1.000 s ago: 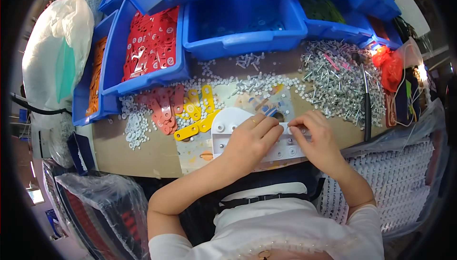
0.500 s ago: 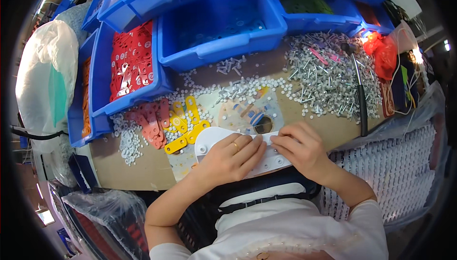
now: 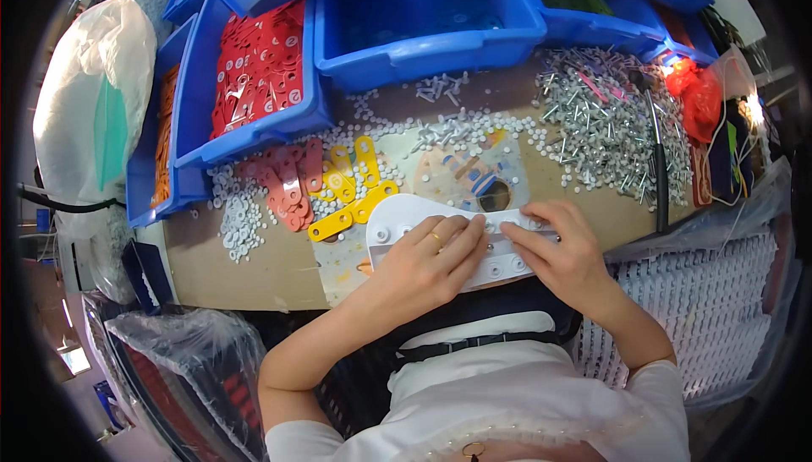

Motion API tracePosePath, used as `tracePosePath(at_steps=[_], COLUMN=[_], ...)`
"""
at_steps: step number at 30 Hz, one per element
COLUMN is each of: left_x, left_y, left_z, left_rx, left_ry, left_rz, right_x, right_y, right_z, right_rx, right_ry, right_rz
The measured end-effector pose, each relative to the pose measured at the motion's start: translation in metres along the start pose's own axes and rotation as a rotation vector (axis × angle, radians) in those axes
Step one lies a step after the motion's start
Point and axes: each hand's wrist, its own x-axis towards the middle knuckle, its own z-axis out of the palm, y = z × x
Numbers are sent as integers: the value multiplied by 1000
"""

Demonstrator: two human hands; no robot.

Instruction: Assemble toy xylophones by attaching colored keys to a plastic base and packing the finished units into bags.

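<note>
A long white plastic piece (image 3: 397, 210), rounded at its left end and set with round caps or bosses, lies at the table's front edge. My left hand (image 3: 431, 261) holds its middle, with the fingers laid together across its top. My right hand (image 3: 562, 251) grips the right part, thumb and forefinger apart on the upper face. A small shiny metal spot (image 3: 490, 246) shows between the hands. Left of the piece lie yellow perforated strips (image 3: 355, 210) and salmon-pink strips (image 3: 290, 187). The undersides of both hands are hidden.
Blue bins (image 3: 431, 52) line the back, one with red strips (image 3: 262, 65). A heap of metal rivets or pins (image 3: 609, 124) lies right, beside a black-handled hammer-like tool (image 3: 661, 183). Small white caps (image 3: 241, 225) are scattered about. A crate of white parts (image 3: 694, 310) stands at lower right.
The view has shifted, so the whole scene sits further right and higher. My right thumb and forefinger have spread from a pinch on the white piece. My left hand stays on it.
</note>
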Motion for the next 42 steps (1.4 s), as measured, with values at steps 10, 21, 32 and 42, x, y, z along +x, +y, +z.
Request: tracePosePath(at_steps=[10,21,32,42], left_x=[-9,-68,-165,-171], left_y=[10,4,-78,-57], left_z=[10,-31,-39,-39], left_rx=[-225,-55,361,344], left_ry=[154,471,513,746], left_rz=[-245,-764,-1208,-1300], right_x=[14,7,95,227], right_y=[-9,-11,-94,-145], right_z=[12,3,64,234], right_rx=[-73,-33,165,65], right_ry=[11,-18,-204,-237], right_rz=[-31,-3,-529,-650])
